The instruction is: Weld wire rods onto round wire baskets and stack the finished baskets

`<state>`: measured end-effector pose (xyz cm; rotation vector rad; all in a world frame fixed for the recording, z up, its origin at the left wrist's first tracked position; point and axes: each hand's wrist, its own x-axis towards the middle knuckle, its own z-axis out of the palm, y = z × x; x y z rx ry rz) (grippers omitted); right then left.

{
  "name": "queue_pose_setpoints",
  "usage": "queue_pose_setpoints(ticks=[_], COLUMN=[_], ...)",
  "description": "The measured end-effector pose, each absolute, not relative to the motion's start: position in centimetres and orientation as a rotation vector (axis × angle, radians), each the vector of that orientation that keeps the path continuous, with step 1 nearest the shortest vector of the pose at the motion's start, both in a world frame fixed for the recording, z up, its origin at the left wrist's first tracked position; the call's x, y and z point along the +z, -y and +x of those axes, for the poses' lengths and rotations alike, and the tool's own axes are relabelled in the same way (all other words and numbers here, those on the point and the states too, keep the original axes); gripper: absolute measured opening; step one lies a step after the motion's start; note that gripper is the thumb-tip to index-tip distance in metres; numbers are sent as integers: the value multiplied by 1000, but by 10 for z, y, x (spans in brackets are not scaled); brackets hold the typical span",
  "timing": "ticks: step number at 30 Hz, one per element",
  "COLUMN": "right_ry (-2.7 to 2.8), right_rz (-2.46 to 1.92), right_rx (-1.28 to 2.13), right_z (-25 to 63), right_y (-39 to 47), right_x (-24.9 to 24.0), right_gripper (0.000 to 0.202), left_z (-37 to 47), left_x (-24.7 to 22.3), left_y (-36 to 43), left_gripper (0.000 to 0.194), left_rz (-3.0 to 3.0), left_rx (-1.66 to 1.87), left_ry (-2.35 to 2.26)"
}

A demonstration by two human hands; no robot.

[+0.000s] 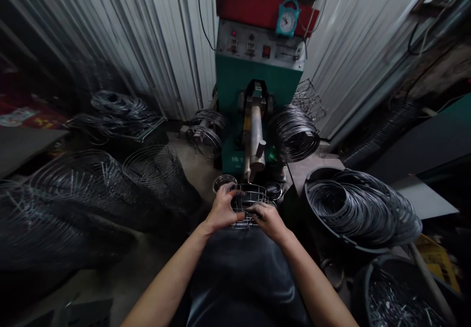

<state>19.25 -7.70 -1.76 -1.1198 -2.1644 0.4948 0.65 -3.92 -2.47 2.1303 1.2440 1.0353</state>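
Both my hands grip a small round wire basket (260, 189) in front of my dark apron. My left hand (223, 209) is closed on its left side, with orange coverings on the thumb and a finger. My right hand (268, 219) has its fingers curled on the near right side, partly hiding the wires. Just beyond the basket is the pointed electrode tip (250, 174) of a green spot welder (230, 86), below its thick metal arm (256, 130). I cannot tell whether the tip touches the wire.
Wire rings hang in bundles left (206, 130) and right (296, 133) of the welder. On the right stand a tub (309, 204) of wire rings and a bucket (362, 287) of short wire pieces. Wire baskets (81, 179) are piled on the left. A blue clock (287, 20) tops the control panel.
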Motion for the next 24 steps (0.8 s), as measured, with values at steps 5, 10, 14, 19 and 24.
queue_pose_setpoints(ticks=[5, 10, 14, 19, 24], right_ry=[2185, 2138, 2089, 2041, 1632], right_rz=[-1182, -1210, -1290, -1408, -1450], right_rx=[426, 465, 447, 390, 464], right_z=[193, 191, 189, 185, 191], right_y=[60, 50, 51, 41, 59], right_x=[-12, -7, -10, -8, -10], right_gripper=[15, 13, 20, 20, 33], left_z=[8, 10, 13, 18, 19], left_x=[-23, -21, -18, -15, -17], left_y=[21, 8, 8, -3, -7], left_gripper=[54, 52, 49, 47, 49], left_rz=[2080, 2067, 2087, 2058, 2040], left_rx=[1014, 993, 1016, 1025, 1017], left_ry=[-1264, -1281, -1306, -1397, -1424])
